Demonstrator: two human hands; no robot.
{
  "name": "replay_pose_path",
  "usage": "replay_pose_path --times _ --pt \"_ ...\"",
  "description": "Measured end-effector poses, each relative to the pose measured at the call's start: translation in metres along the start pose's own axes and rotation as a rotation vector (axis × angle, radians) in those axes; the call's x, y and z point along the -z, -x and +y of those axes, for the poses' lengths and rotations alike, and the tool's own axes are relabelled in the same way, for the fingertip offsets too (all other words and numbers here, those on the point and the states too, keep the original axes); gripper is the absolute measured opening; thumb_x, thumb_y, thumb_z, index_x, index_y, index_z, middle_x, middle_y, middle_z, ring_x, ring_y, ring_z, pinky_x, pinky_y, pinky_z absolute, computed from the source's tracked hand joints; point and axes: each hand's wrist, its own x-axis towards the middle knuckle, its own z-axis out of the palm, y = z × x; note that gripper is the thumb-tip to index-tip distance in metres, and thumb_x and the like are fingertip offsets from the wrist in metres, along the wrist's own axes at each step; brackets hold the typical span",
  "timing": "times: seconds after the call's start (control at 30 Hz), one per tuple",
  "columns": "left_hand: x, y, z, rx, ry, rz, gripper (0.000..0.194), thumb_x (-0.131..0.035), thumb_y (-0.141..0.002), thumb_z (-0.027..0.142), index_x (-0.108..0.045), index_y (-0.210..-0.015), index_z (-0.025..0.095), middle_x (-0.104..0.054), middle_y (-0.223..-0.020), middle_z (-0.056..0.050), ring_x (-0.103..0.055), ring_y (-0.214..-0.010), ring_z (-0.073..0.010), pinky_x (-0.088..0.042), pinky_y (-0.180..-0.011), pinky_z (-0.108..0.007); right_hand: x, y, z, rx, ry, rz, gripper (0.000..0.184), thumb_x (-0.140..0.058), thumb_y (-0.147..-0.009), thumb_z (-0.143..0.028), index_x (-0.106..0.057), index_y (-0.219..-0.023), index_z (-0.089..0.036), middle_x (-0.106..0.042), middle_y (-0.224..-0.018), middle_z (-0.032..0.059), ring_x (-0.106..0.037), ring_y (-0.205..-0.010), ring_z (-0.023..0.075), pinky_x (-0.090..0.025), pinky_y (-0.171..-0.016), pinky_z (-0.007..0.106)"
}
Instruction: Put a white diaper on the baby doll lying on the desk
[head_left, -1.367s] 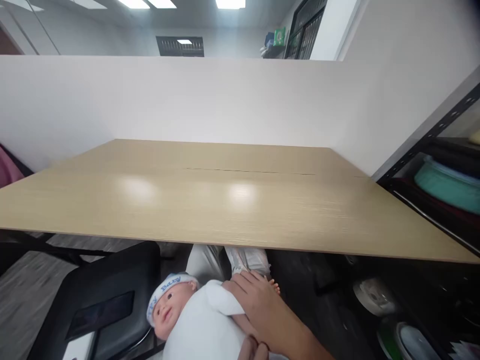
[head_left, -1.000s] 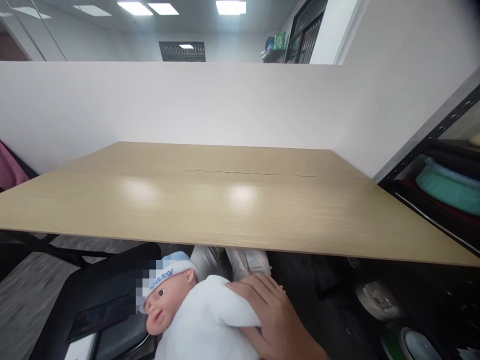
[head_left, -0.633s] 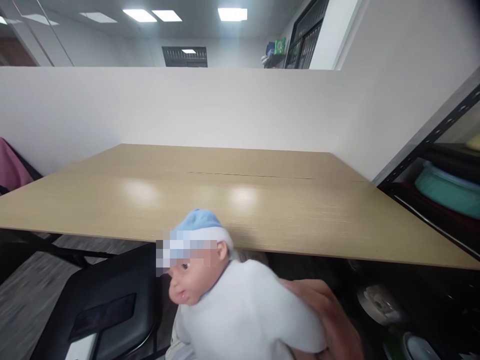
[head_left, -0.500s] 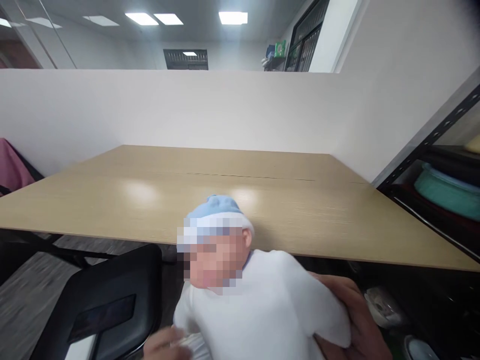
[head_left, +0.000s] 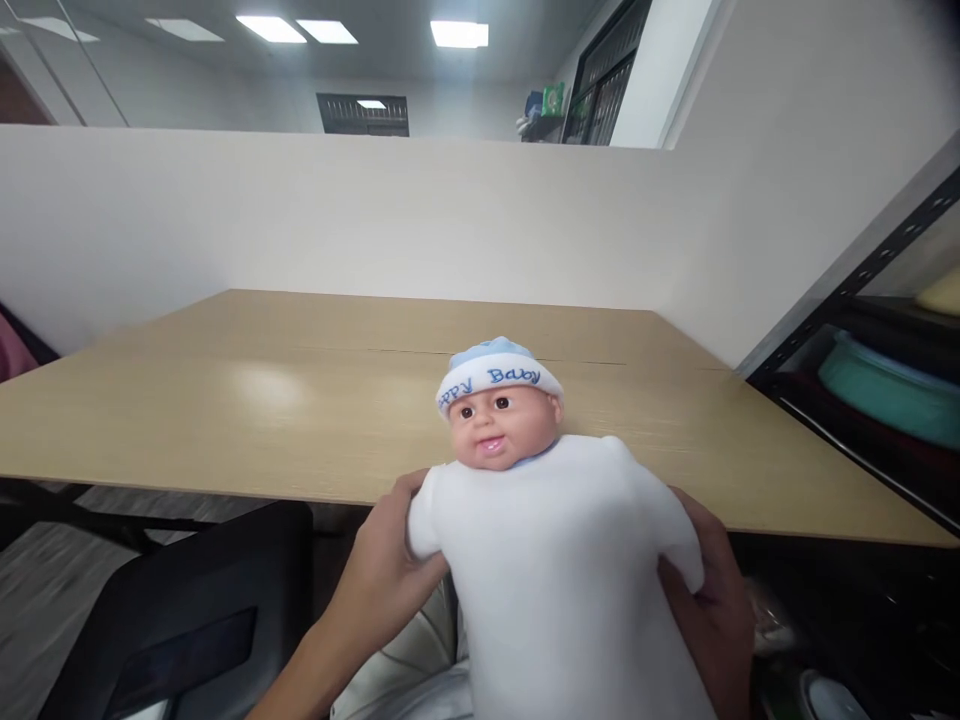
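A baby doll [head_left: 555,560] in a white garment leans back over the near edge of the table, its head toward the far side. On its head sits a blue and white cap [head_left: 499,370] with blue lettering. My left hand [head_left: 394,555] is closed around the doll's arm on the left of the picture. My right hand [head_left: 712,590] grips the other arm, with the thumb in front and the fingers partly hidden behind the sleeve. The doll's lower body runs out of the bottom of the view.
The wooden table [head_left: 337,400] stretches back to a white partition [head_left: 375,215]. A black chair [head_left: 195,600] with a dark phone-like slab on it stands at lower left. At right, a black metal rack [head_left: 847,290] holds a teal basin [head_left: 885,390].
The doll has moved up and to the right, its head now over the tabletop. My left hand has come up from the bottom edge and taken hold of the doll's arm.
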Motion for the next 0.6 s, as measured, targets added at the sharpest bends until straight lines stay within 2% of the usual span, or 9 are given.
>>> replay_pose_path --times 0.1,0.17,0.27,0.37,0.47,0.6 --pt "0.006 -0.016 0.005 -0.029 -0.058 0.038 0.049 -0.069 -0.091 0.036 -0.056 -0.138 0.029 -0.077 -0.129 -0.006 -0.075 -0.106 -0.0298 -0.059 -0.087 -0.040 0.000 -0.018 0.012 0.042 0.087 0.027 0.040 -0.071 -0.096 -0.054 -0.071 -0.125 -0.026 -0.077 -0.120 0.0057 -0.073 -0.105 0.0289 -0.058 -0.085 0.038" --pt "0.013 -0.025 0.005 -0.045 -0.139 0.062 0.049 -0.070 -0.089 0.035 -0.057 -0.136 0.029 -0.078 -0.124 -0.005 -0.074 -0.102 -0.0302 -0.056 -0.084 -0.039 0.005 -0.028 0.019 0.132 0.207 0.007 0.039 -0.074 -0.094 -0.053 -0.071 -0.123 -0.026 -0.077 -0.117 0.0050 -0.072 -0.103 0.0285 -0.057 -0.086 0.039" --pt "0.024 -0.034 0.002 -0.078 -0.266 0.051 0.049 -0.068 -0.087 0.033 -0.058 -0.135 0.028 -0.078 -0.118 -0.004 -0.073 -0.099 -0.0311 -0.052 -0.084 -0.039 0.015 -0.039 0.031 0.288 0.411 -0.078 0.034 -0.072 -0.097 -0.048 -0.072 -0.125 -0.029 -0.076 -0.120 0.0055 -0.071 -0.109 0.0298 -0.054 -0.094 0.043" --pt "0.029 -0.044 -0.002 -0.107 -0.378 0.005 0.047 -0.066 -0.087 0.032 -0.059 -0.133 0.025 -0.079 -0.113 -0.006 -0.073 -0.099 -0.0336 -0.050 -0.086 -0.040 0.019 -0.049 0.048 0.381 0.503 -0.175 0.030 -0.064 -0.103 -0.039 -0.070 -0.130 -0.030 -0.075 -0.125 0.0067 -0.068 -0.115 0.0301 -0.053 -0.097 0.045" --pt "0.027 -0.057 -0.006 -0.119 -0.450 -0.048 0.046 -0.065 -0.087 0.034 -0.059 -0.131 0.023 -0.080 -0.111 -0.008 -0.074 -0.098 -0.0351 -0.049 -0.084 -0.040 0.013 -0.061 0.071 0.386 0.494 -0.238 0.031 -0.062 -0.105 -0.039 -0.068 -0.133 -0.029 -0.074 -0.124 0.0074 -0.069 -0.114 0.0300 -0.054 -0.096 0.044" --pt "0.021 -0.077 -0.017 -0.122 -0.512 -0.118 0.044 -0.062 -0.089 0.037 -0.060 -0.130 0.022 -0.081 -0.110 -0.008 -0.075 -0.095 -0.0345 -0.048 -0.079 -0.039 -0.005 -0.079 0.102 0.310 0.479 -0.307 0.035 -0.066 -0.103 -0.046 -0.069 -0.131 -0.027 -0.075 -0.125 0.0087 -0.069 -0.114 0.0311 -0.056 -0.097 0.045"
